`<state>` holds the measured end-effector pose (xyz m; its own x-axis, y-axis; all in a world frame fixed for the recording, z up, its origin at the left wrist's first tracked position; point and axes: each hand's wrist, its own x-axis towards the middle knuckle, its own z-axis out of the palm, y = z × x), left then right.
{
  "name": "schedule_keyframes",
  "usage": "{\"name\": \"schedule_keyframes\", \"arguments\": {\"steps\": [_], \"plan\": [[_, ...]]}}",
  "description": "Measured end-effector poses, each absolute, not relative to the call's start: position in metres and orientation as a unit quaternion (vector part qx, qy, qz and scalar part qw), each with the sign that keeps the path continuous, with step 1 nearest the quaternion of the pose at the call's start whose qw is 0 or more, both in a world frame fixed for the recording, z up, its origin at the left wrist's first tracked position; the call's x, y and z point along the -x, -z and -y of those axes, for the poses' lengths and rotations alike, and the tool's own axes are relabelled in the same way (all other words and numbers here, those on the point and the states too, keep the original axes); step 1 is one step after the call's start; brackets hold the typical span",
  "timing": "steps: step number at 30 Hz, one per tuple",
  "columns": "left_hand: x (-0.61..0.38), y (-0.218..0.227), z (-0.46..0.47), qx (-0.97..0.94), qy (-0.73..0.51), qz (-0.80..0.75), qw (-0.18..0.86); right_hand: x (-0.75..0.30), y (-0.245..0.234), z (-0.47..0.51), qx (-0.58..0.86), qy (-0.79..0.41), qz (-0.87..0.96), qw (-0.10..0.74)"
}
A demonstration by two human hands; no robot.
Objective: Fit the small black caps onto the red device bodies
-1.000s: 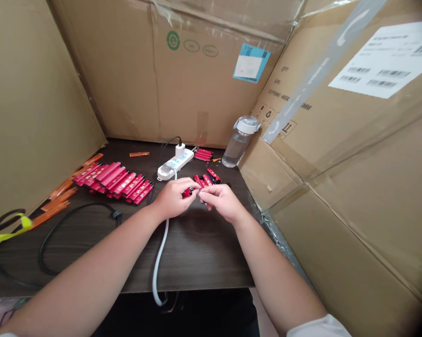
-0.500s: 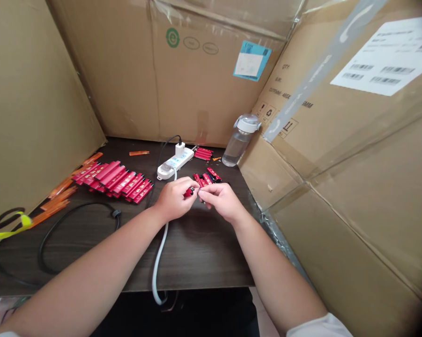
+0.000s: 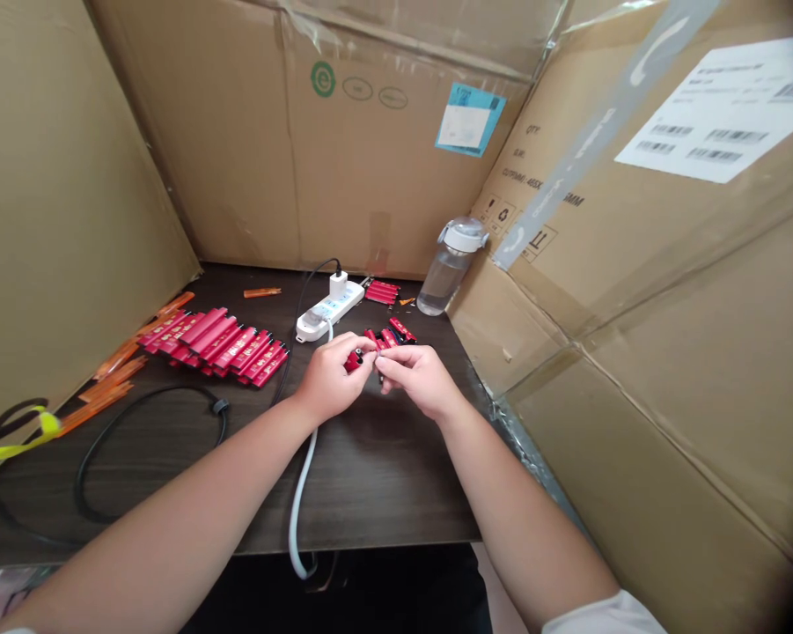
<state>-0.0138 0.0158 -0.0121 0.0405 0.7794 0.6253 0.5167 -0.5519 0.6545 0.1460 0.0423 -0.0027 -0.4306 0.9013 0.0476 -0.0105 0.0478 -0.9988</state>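
Observation:
My left hand (image 3: 335, 379) and my right hand (image 3: 414, 380) meet above the dark wood table (image 3: 370, 475). Between them is a small red stick (image 3: 353, 359) with a dark end. My left fingers grip it, and my right fingertips pinch at its end, where a thin dark part partly shows. A loose group of red sticks (image 3: 391, 336) lies just beyond my hands, partly hidden. Further left, a larger row of gold-printed red sticks (image 3: 215, 345) lies overlapping.
A white power strip (image 3: 326, 313) with a plugged-in charger and a white cable (image 3: 302, 502) lies near my hands. Further off are a small red stack (image 3: 381, 292), orange strips (image 3: 112, 374), a black cable (image 3: 149, 414), a plastic water bottle (image 3: 445, 269) and cardboard walls (image 3: 383, 158).
The view has shifted slightly. My hands stay together on the small red stick, with only slight finger movement visible.

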Motion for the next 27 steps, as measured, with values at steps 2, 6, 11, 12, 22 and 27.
{"name": "schedule_keyframes", "arguments": {"steps": [2,6,11,12,22,27], "plan": [[0.0132,0.0114,-0.0169,-0.668,-0.542,-0.476,0.183,-0.1454,0.0027,-0.0432,0.376,-0.599,0.571,0.416],[0.0136,0.0138,-0.0221,-0.591,-0.550,-0.464,0.365,-0.1440,0.0030,-0.0460,0.390,-0.604,0.506,0.478],[0.0128,0.0159,-0.0249,-0.520,-0.523,-0.422,0.527,-0.1436,0.0026,-0.0477,0.367,-0.610,0.461,0.531],[0.0126,0.0160,-0.0244,-0.524,-0.518,-0.416,0.533,-0.1437,0.0019,-0.0474,0.360,-0.611,0.457,0.537],[0.0125,0.0109,-0.0202,-0.669,-0.475,-0.395,0.415,-0.1443,-0.0026,-0.0413,0.332,-0.540,0.537,0.557],[0.0117,0.0135,-0.0218,-0.645,-0.515,-0.400,0.398,-0.1427,-0.0004,-0.0399,0.345,-0.509,0.558,0.558]]}}
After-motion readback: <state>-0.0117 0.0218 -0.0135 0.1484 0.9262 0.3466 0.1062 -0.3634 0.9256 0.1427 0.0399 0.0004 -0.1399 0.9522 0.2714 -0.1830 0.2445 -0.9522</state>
